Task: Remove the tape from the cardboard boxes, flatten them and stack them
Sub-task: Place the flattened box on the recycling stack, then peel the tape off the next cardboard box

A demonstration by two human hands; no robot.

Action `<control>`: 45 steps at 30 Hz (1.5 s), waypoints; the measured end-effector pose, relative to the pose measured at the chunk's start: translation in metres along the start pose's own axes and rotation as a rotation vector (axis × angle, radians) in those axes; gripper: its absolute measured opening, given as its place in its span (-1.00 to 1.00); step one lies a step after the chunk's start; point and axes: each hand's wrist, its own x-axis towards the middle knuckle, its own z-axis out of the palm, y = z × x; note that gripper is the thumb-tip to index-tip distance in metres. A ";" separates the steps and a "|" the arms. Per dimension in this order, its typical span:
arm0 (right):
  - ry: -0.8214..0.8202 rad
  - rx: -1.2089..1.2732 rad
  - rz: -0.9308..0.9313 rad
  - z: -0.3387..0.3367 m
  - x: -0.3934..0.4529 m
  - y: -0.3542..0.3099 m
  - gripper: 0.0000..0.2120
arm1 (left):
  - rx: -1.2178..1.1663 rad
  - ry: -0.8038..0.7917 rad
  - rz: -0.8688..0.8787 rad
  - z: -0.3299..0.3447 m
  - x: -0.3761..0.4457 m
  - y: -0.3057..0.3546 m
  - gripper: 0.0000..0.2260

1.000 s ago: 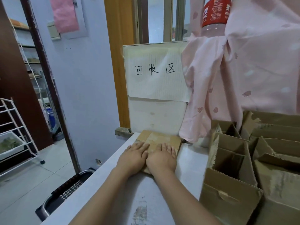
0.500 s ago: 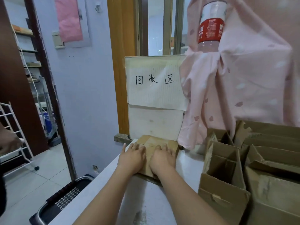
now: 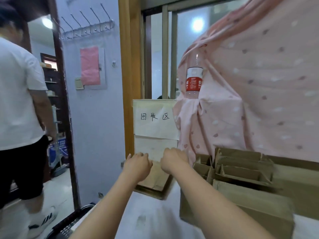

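A stack of flattened brown cardboard (image 3: pixel 156 181) lies at the far end of the white table (image 3: pixel 151 221), against the foot of a white sign (image 3: pixel 155 125). My left hand (image 3: pixel 138 165) rests on the stack's far left part and my right hand (image 3: pixel 174 160) on its far right part, a small gap between them. Both backs face up, with the fingers reaching forward over the far edge, and their tips are blurred. Several upright open cardboard boxes (image 3: pixel 241 171) stand to the right of my right arm.
A larger brown box (image 3: pixel 241 214) stands at the near right. Pink cloth (image 3: pixel 259 100) hangs behind the boxes, with a red-labelled bottle (image 3: pixel 194 80) in it. A person in a white shirt (image 3: pixel 17 100) stands at the left, by the doorway. A black basket (image 3: pixel 69 225) sits on the floor.
My hands have slid apart and further toward the stack's far edge. The view has tilted upward. A person has stepped in at the left.
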 end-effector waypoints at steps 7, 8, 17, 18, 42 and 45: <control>0.035 -0.015 0.008 -0.060 -0.083 0.087 -0.64 | -0.024 0.054 0.088 -0.040 -0.046 0.094 -0.64; 0.038 -0.012 0.013 -0.066 -0.094 0.101 -0.64 | -0.024 0.060 0.102 -0.045 -0.049 0.110 -0.64; 0.052 -0.002 0.190 -0.071 -0.170 0.244 -0.57 | -0.070 0.051 0.345 -0.063 -0.080 0.291 -0.60; 0.052 0.017 0.196 -0.071 -0.176 0.259 -0.57 | -0.068 0.046 0.372 -0.062 -0.082 0.309 -0.59; 0.048 0.549 0.685 0.048 -0.149 0.510 -0.58 | -0.024 -0.058 0.612 0.033 0.030 0.506 -0.41; 0.037 0.672 0.713 0.077 -0.141 0.528 -0.65 | -0.057 -0.050 0.635 0.040 0.042 0.520 -0.39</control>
